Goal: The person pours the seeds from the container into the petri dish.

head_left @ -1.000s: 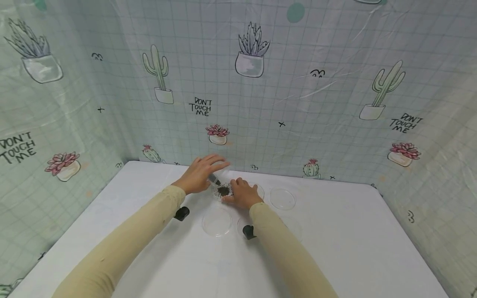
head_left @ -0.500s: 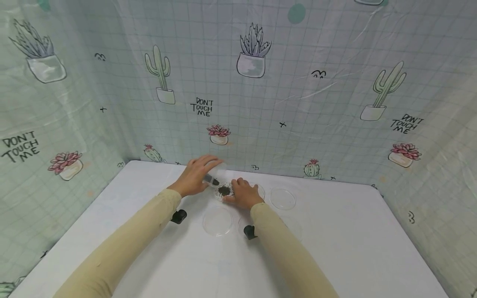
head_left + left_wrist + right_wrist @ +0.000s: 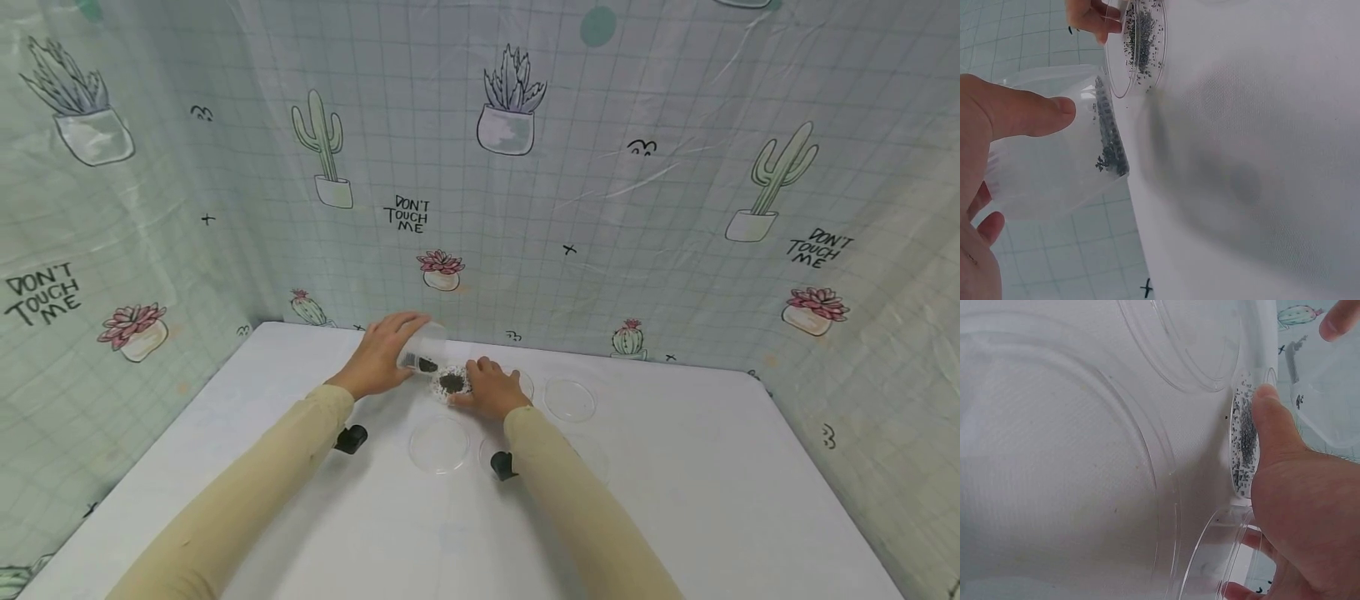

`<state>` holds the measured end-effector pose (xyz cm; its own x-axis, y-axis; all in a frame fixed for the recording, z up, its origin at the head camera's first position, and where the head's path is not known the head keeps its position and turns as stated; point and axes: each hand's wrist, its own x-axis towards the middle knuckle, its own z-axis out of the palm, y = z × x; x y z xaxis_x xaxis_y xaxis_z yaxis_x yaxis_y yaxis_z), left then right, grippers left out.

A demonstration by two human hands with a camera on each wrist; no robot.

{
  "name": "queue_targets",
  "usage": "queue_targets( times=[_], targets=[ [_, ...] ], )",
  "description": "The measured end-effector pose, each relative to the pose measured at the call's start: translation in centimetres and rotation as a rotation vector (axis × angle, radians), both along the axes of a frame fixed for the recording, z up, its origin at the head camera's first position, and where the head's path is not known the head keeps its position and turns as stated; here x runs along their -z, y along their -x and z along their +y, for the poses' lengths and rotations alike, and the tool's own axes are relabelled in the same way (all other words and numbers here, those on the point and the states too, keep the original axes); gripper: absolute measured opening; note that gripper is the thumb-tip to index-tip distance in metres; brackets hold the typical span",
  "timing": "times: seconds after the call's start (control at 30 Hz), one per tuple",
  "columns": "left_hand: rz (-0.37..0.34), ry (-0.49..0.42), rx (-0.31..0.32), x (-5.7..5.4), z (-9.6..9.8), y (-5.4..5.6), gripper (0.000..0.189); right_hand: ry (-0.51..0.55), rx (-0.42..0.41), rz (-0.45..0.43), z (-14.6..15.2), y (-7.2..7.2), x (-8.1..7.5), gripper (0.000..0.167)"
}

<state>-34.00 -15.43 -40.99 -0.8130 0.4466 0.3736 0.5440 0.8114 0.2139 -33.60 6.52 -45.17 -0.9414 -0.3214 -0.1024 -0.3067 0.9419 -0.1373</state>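
In the head view my left hand (image 3: 381,357) grips a clear plastic bag (image 3: 430,340) above the far side of the table. Dark grains (image 3: 1110,144) lie gathered along the bag's lower edge in the left wrist view, under my thumb. Just right of the bag, a clear petri dish (image 3: 1162,47) holds more dark grains (image 3: 452,383), heaped in the middle and scattered toward the rim. My right hand (image 3: 491,390) holds this dish at its right side, thumb (image 3: 1275,422) at the rim in the right wrist view.
Several other clear round dishes stand around, one in front (image 3: 411,446) and one to the right (image 3: 594,404). More lie partly behind the right hand and forearm. A printed curtain (image 3: 480,200) rises behind the white table (image 3: 712,500). Black wrist mounts (image 3: 351,439) sit below both wrists.
My left hand has drawn back to the left with the bag, leaving a wider gap to the grains in the dish. The right hand stays in place on the dish.
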Motion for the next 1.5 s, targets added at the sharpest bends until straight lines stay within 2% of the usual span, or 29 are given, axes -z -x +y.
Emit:
queue_targets(
  times=[0.37, 0.6, 1.03, 1.37, 1.5],
  targets=[
    [-0.058, -0.035, -0.053, 0.3, -0.7, -0.1, 0.093, -0.003, -0.005, 0.004, 0.0, 0.1, 0.2, 0.074],
    [-0.064, -0.062, -0.077, 0.3, -1.1, -0.4, 0.096, 0.002, -0.001, 0.005, 0.0, 0.2, 0.3, 0.075],
    [-0.073, -0.103, -0.141, 1.3, -1.9, -0.3, 0.099, 0.006, 0.001, 0.000, 0.0, 0.5, 0.7, 0.078],
    [-0.134, -0.132, -0.187, 1.8, -2.2, -0.3, 0.099, 0.010, -0.001, 0.002, 0.1, 0.6, 0.8, 0.079],
    [-0.180, -0.158, -0.210, 1.9, -2.2, -0.4, 0.099, 0.010, 0.001, 0.002, 0.1, 0.6, 0.9, 0.079]
  ],
)
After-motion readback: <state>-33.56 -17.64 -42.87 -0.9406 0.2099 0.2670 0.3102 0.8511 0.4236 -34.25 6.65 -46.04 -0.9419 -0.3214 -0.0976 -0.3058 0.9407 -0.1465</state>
